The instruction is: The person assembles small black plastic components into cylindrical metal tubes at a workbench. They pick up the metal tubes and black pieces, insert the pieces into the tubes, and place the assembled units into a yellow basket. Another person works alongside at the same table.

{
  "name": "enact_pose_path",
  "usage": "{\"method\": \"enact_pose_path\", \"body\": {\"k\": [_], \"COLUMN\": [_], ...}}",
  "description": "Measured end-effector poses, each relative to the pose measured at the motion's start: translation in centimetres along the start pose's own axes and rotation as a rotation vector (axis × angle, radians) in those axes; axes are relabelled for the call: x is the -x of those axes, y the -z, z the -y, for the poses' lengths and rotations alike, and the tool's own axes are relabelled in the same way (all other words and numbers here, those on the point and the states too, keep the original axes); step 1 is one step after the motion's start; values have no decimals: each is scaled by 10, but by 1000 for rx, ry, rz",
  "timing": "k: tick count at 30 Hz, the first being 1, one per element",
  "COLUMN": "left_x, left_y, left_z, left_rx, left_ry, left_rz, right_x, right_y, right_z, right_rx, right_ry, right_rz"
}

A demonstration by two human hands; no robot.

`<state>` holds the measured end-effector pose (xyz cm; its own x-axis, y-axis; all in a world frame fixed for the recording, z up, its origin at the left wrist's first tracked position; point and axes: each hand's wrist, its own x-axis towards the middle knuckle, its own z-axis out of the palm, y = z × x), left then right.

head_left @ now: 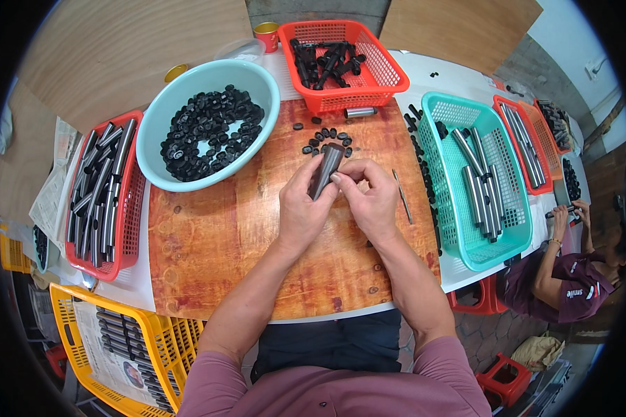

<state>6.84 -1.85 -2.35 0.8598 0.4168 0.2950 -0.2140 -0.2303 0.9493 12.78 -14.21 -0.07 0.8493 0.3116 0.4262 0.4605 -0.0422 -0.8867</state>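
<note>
Hands meet at table centre, left hand [300, 208] and right hand [370, 198] both closed around a dark metal tube [325, 169] whose top, seemingly mid-capping, points to twelve o'clock (loose black caps [327, 141] just beyond), so firm pressing looks next.

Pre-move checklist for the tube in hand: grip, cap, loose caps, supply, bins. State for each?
1. Grip: metal tube held by left hand and right hand together, above the wooden board: ok.
2. Cap on the tube's top end: dark tip shows, but whether it is fully seated: cannot tell.
3. Loose black caps on the board just beyond the tube, close by: ok.
4. Cap supply: light-blue bowl holds many: ok.
5. Teal basket at the right has free room: ok.
6. Thin metal rod lies beside the right hand, apart from it: ok.
</note>
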Motion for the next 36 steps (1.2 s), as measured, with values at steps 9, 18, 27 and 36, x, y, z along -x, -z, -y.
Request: {"method": "enact_pose_path", "body": {"k": [9, 18, 27, 36], "left_x": [0, -3, -4, -3], "left_y": [4, 11, 10, 9], "left_z": [-8, -12, -5, 0], "left_rx": [61, 515, 614, 675], "left_ry": [66, 344, 503, 572], "left_rz": [113, 308, 374, 385], "right_x": [-10, -13, -15, -13], "right_y": [13, 17, 19, 14], "right_z": [-8, -7, -3, -8], "right_rx": [-394, -439, -452, -417], "right_ry": [-430, -492, -431, -422], "right_rz": [143, 100, 207, 190]}}
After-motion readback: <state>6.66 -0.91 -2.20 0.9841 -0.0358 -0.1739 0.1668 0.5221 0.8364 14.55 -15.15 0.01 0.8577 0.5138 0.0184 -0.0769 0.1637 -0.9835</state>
